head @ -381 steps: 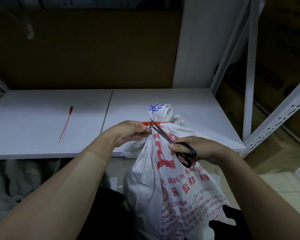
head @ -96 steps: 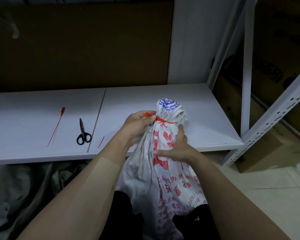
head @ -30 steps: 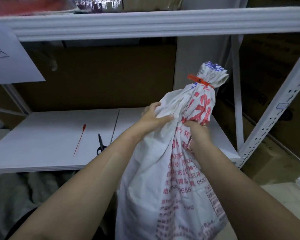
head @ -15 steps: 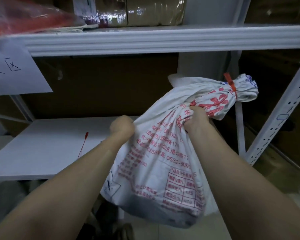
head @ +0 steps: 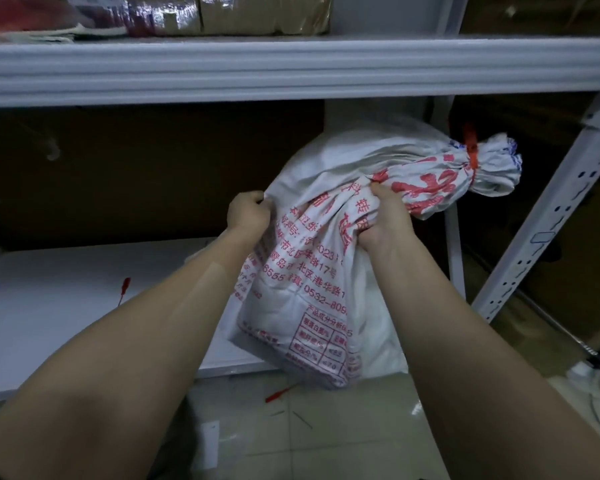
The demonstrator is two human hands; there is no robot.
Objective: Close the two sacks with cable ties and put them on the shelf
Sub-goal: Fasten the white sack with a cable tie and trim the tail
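White shelf board waits below the tied sack; left hand and right hand clutch only bunched cloth (it may slip, I think).

Sack woven plastic cloth, matt; shelf painted metal, smooth; floor glossy tile

Above both hands the upper shelf beam blocks the way up. Right of the right hand stands a perforated upright (slanted in this view). Left of the left hand, the lower shelf board is mostly open.
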